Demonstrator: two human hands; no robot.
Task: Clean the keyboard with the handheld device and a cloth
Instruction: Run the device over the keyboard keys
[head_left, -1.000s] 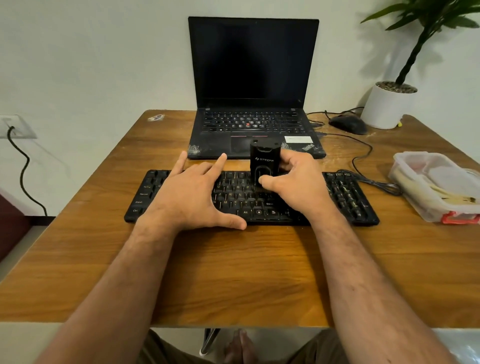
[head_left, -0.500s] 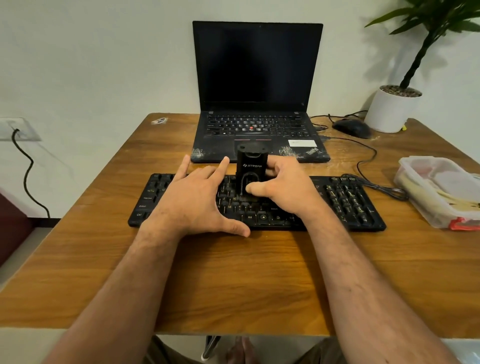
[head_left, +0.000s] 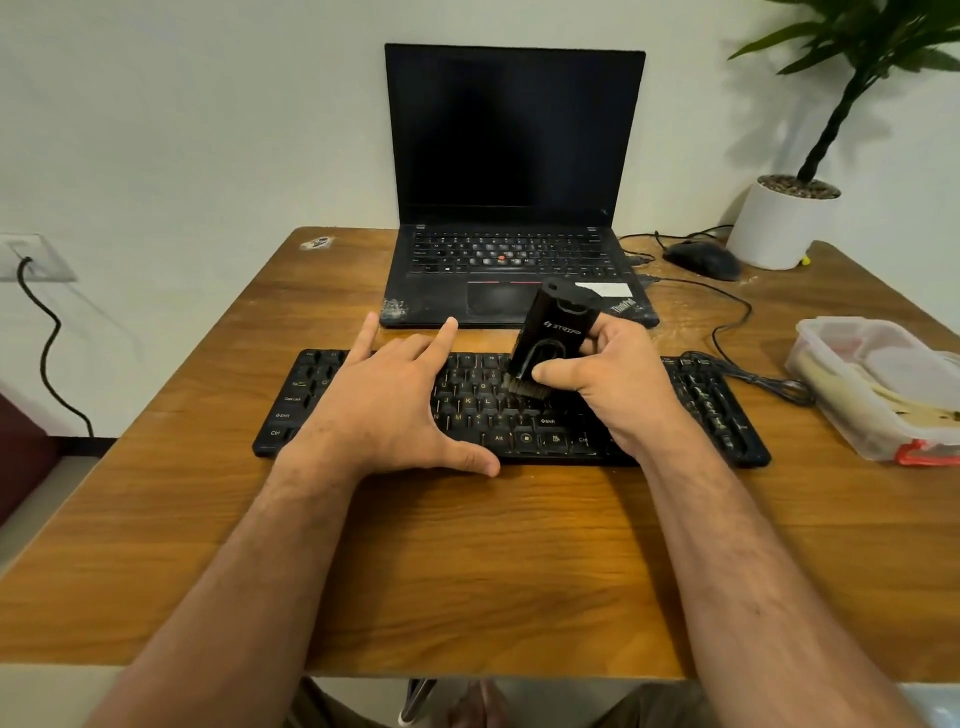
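A black keyboard (head_left: 717, 410) lies across the wooden table. My left hand (head_left: 395, 405) rests flat on its left half with fingers spread, thumb at the front edge. My right hand (head_left: 613, 379) grips a black handheld cleaning device (head_left: 550, 332) with a white logo. The device is tilted to the right, and the bristles at its lower end touch the keys near the keyboard's middle. No cloth is in view.
A black laptop (head_left: 514, 208) stands open behind the keyboard. At the back right are a black mouse (head_left: 701, 260) and a white plant pot (head_left: 779, 223). A clear plastic container (head_left: 883, 384) sits at the right edge. The keyboard cable (head_left: 727, 332) runs between them.
The device has tilted from upright to leaning right, and its brush end now shows on the keys. My left hand has stayed on the keyboard.
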